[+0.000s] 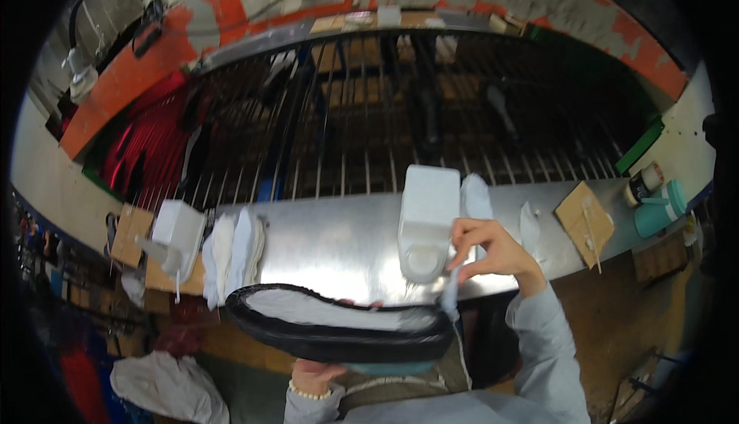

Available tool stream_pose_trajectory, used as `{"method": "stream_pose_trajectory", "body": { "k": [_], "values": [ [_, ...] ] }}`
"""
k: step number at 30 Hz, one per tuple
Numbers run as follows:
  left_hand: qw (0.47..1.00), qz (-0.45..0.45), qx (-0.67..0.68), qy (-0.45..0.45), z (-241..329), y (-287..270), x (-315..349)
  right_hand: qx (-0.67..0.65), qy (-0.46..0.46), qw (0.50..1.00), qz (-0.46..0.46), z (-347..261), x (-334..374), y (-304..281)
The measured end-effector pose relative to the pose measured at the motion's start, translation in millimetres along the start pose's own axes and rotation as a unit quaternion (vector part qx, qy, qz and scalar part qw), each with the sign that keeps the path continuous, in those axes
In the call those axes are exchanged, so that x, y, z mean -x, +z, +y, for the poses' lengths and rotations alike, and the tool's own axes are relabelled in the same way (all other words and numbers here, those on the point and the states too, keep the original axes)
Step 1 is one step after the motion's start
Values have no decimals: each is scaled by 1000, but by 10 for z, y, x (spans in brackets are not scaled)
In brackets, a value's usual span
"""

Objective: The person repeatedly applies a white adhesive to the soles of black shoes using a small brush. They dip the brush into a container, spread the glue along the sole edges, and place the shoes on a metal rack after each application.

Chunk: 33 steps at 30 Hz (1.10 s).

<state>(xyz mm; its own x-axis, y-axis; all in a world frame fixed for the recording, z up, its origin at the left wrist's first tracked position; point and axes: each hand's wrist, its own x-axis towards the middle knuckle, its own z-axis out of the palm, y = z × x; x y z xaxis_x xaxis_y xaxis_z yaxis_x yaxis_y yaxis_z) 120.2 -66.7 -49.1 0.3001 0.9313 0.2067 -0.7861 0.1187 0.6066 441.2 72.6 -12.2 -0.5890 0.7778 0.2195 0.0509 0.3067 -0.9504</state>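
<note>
My left hand (319, 370) is closed round a black shoe upper (354, 343), gripping it from beneath with fingertips showing at its far edge. The upper lies sideways in front of me, its white sole side (323, 310) facing up, and a bit of teal shows below it. Just past the upper's right end, my right hand (489, 251) pinches a small pale blue cloth (451, 294), which hangs close to the black edge. Whether the cloth touches the upper I cannot tell. Beside my right fingers stands a white plastic container (429, 208) with a round spout-like part.
Behind the metal ledge (331, 239) runs a barred conveyor (362, 147) carrying dark shoe parts. Folded cloths (235, 251) and another white container (177, 231) stand at left. More cloth (477, 197), a cardboard piece with a stick (585, 220) and a teal cup (660, 208) are at right.
</note>
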Motion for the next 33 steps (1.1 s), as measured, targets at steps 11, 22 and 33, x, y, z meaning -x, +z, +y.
{"method": "stream_pose_trajectory", "body": {
  "k": [11, 22, 33],
  "values": [
    [973, -33, 167, -154, 857, -815, -975, 135, 38, 764, 630, 992, 1090, -282],
    [810, 142, 467, -326, 284, -1932, -2715, 304, 71, 624, 716, 1263, 1437, -244],
    [846, 454, 259, -107, 101, -2770, -3501, 284, 90, 637, 711, 1210, 1409, -226]
  ]
}}
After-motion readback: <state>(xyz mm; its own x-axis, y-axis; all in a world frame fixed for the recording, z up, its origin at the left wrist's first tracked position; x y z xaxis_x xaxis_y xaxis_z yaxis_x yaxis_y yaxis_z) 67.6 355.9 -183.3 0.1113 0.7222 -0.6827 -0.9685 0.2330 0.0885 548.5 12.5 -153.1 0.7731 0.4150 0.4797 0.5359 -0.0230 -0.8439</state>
